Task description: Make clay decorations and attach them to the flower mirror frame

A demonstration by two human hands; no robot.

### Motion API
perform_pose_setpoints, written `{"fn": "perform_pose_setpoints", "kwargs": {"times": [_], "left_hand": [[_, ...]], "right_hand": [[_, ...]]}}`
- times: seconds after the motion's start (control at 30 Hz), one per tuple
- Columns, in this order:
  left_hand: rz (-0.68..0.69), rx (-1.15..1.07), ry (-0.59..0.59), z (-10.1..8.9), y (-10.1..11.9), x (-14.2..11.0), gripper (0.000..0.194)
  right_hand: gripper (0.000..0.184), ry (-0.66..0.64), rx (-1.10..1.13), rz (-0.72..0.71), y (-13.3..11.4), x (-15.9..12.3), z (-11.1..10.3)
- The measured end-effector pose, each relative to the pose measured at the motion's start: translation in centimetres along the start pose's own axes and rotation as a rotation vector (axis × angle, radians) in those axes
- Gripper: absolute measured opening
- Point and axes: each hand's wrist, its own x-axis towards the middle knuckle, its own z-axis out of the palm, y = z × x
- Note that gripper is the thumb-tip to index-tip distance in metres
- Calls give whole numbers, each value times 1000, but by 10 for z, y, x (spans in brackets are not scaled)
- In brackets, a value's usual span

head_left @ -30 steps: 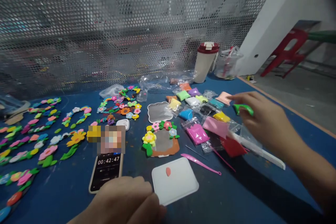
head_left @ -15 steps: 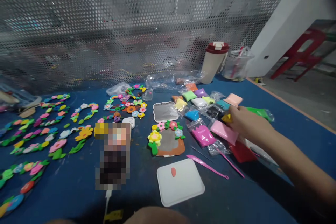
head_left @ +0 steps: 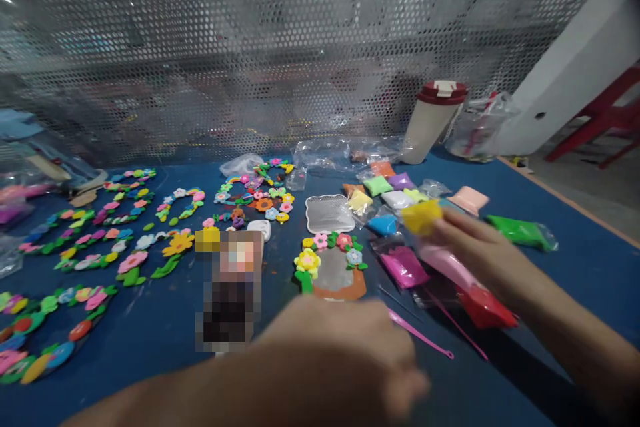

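Head view, worktable inventory. Dark blue tabletop (head_left: 165, 327), backed by a grey perforated metal screen (head_left: 250, 47). At far right, a red plastic chair (head_left: 600, 120) stands off the table. Near the back edge, a cream tumbler with a dark red lid (head_left: 430, 123) stands upright.

Left of centre, rows of multicoloured clay flower garlands (head_left: 85, 240) lie flat. At centre, a brown-framed mirror decorated with clay flowers (head_left: 333, 273) lies below a bare, scalloped silver mirror backing (head_left: 330, 213). Beside them lies an object too pixelated to identify (head_left: 230, 287).

Right hand (head_left: 480, 260): raised over a pink clay packet (head_left: 443, 260) and a red clay packet (head_left: 485, 307), with a green clay packet (head_left: 523, 232) just beyond. Its fingers (head_left: 465, 230) extend forward and grip a yellow clay packet (head_left: 421, 217) at their tips, the packet projecting past them.

Left hand (head_left: 340, 347): blurred in the foreground, fingers curled; whether it holds anything cannot be told. It is nearest a pink plastic clay knife (head_left: 420, 333).
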Motion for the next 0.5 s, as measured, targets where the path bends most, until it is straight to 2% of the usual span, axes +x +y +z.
{"fn": "perform_pose_setpoints", "kwargs": {"times": [0.03,0.07,0.1,0.17,0.23,0.3,0.37,0.43,0.5], "left_hand": [[-45,-41,22,-33,3,23,30],[-81,-86,44,-60,6,41,36],[-165,-216,63,-79,7,54,36],[-227,-405,-9,-93,6,66,34],[-251,-508,-67,-86,2,66,31],[-262,-534,-83,-74,-1,62,28],[-259,-508,-111,-68,-5,60,26],[-234,-422,-134,-71,-8,60,24],[-230,-302,-102,-80,-11,61,27]], "right_hand": [[39,-190,420,-6,-7,-5,8],[39,-283,525,-24,-13,-9,15],[37,-350,595,-29,-19,-14,23],[30,-461,905,21,-28,-23,35],[24,-507,1060,46,-35,-29,41],[22,-506,1068,35,-39,-33,41],[20,-447,970,-26,-40,-33,36],[17,-284,746,-142,-36,-29,26],[18,-22,412,-293,-25,-20,18]]}}
